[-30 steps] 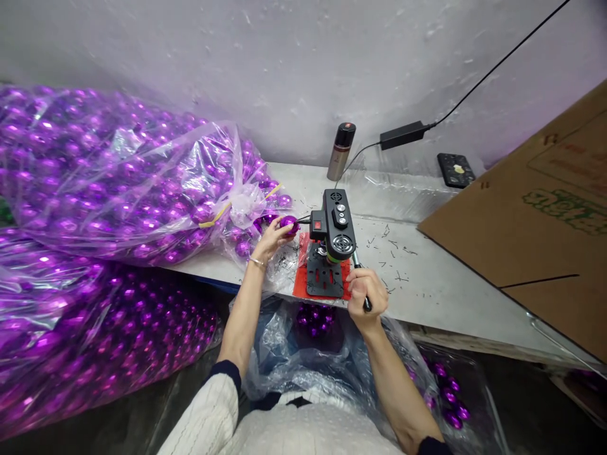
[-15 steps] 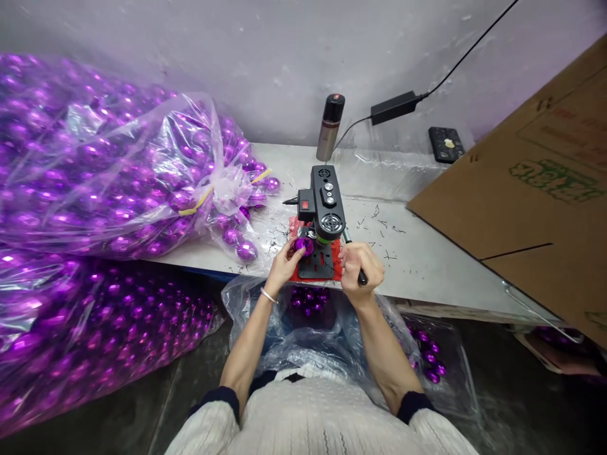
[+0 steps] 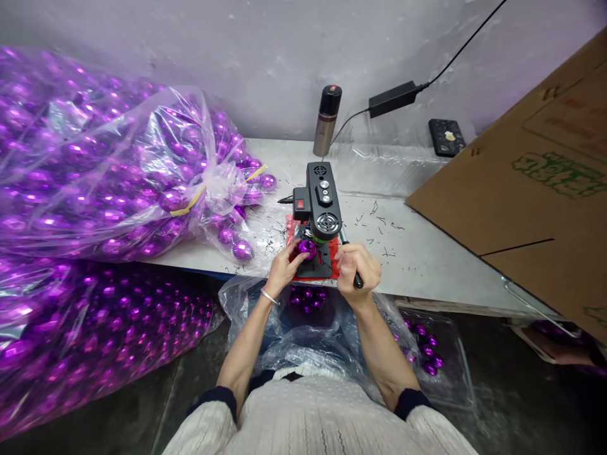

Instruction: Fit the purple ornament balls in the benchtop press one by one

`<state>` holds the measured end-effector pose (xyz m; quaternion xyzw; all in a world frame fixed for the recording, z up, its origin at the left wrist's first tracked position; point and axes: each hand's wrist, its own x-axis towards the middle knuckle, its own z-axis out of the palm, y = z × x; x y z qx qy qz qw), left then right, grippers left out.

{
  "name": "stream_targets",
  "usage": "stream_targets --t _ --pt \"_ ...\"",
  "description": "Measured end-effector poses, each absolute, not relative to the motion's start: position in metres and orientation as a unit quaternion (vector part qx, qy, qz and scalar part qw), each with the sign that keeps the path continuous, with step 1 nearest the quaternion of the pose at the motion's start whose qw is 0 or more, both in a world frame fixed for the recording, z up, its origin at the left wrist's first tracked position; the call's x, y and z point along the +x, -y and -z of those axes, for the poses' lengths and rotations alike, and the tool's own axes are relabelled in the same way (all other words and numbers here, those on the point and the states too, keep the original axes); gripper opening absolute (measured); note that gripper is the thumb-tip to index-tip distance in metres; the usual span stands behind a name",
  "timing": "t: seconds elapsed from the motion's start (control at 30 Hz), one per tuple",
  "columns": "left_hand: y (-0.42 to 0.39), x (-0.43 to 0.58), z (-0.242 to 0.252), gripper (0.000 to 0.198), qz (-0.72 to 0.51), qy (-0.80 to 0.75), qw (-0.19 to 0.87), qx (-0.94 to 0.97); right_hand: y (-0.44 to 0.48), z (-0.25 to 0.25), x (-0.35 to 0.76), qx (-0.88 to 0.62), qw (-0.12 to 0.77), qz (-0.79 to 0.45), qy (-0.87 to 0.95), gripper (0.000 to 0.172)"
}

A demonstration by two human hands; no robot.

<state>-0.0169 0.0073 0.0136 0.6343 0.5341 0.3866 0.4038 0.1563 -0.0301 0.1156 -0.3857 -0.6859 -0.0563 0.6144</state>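
Observation:
A small black bench drill press (image 3: pixel 324 197) stands on a red mat (image 3: pixel 291 229) near the table's front edge. With thumb and fingers, my left hand (image 3: pixel 283 268) grips a shiny purple ball (image 3: pixel 307 249) over the black base plate (image 3: pixel 315 270), just under the machine's head. My right hand (image 3: pixel 356 270) is wrapped round the black-ended lever (image 3: pixel 358 282) at the machine's right side. More purple balls (image 3: pixel 308 299) lie in clear plastic below the table edge, between my forearms. The machine's head hides where its tool meets the ball.
Large clear bags of purple balls (image 3: pixel 109 170) fill the left side. A spray can (image 3: pixel 327 120), a black power adapter (image 3: pixel 392 99) and a dark phone-like object (image 3: pixel 446 137) sit at the back. A cardboard box (image 3: pixel 526 183) leans in from the right. Dark shavings (image 3: pixel 379 221) litter the table.
The purple ball in my left hand has shifted slightly right and toward me, and its turn has changed. My right hand stays on the lever. The whole view has moved a little.

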Motion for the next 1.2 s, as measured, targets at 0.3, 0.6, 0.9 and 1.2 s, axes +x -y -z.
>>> stream_targets --t 0.3,0.6,0.9,1.2 --pt "-0.005 -0.010 -0.016 0.049 -0.379 -0.506 0.332 0.701 0.032 -0.115 0.158 -0.384 0.612 0.051 0.690 0.026" --pt "-0.008 0.011 0.010 0.048 -0.433 -0.483 0.210 0.731 0.033 -0.116 0.159 -0.381 0.605 0.049 0.697 0.025" --pt "-0.005 0.009 0.022 0.054 -0.456 -0.463 0.222 0.727 0.035 -0.108 0.160 -0.389 0.610 0.042 0.689 0.025" --pt "-0.005 0.011 0.023 0.056 -0.433 -0.484 0.212 0.730 0.035 -0.076 0.156 -0.379 0.628 0.058 0.677 0.027"
